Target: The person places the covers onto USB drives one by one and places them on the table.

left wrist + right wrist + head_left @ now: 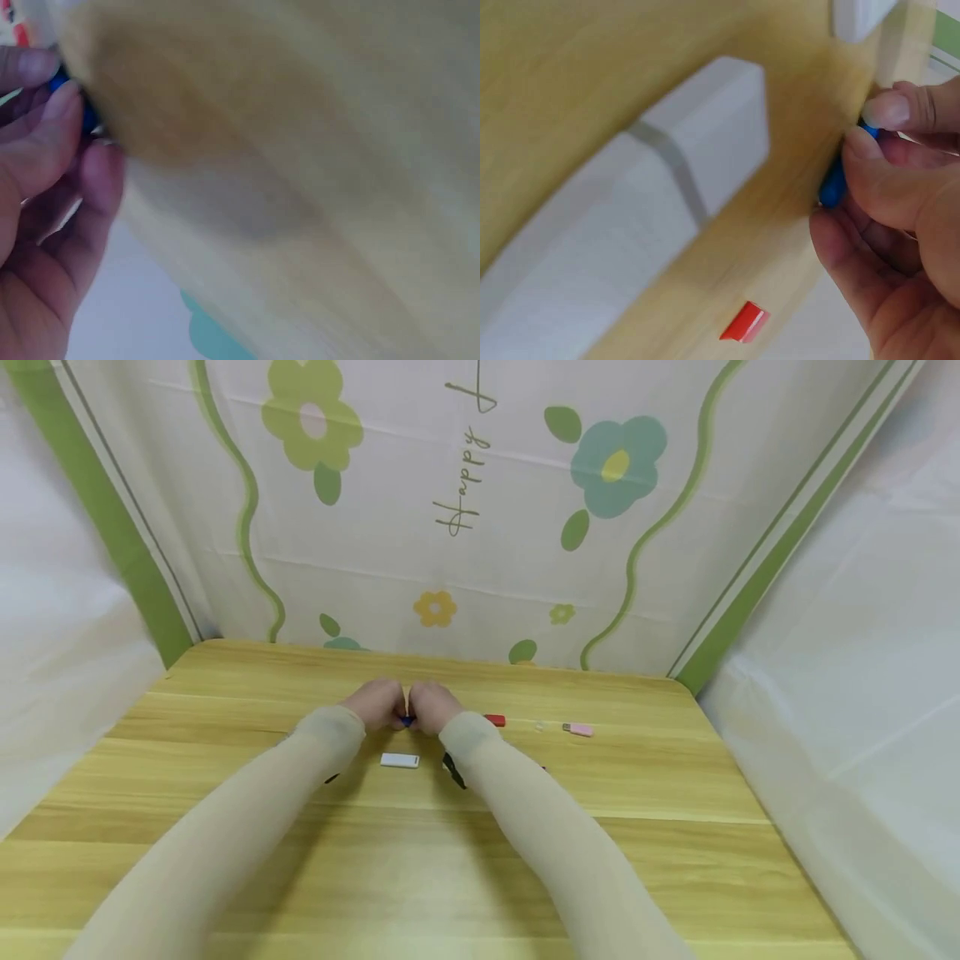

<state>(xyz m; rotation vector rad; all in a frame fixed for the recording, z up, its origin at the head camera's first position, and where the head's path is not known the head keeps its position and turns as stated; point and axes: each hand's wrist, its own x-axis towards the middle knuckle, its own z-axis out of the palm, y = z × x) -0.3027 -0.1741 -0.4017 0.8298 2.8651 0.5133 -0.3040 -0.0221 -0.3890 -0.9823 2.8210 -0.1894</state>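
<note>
Both hands meet over the far middle of the wooden table. My left hand (378,703) pinches one end of a small blue stick (407,721) between thumb and fingers. The other end sits in the thumb and fingertips of my right hand (435,706). In the right wrist view the blue stick (834,180) shows as a smooth rounded piece, partly covered by fingers. Only a bit of blue (88,116) peeks out between the fingertips in the left wrist view. A white flash drive (399,761) lies on the table just nearer than the hands.
Right of the hands lie a red stick (495,720), a small clear piece (539,726) and a pink USB flash drive (580,729) with its metal plug showing. A white bar with a grey band (622,217) looms close in the right wrist view. Behind the table (675,877) hangs a flowered curtain (390,543).
</note>
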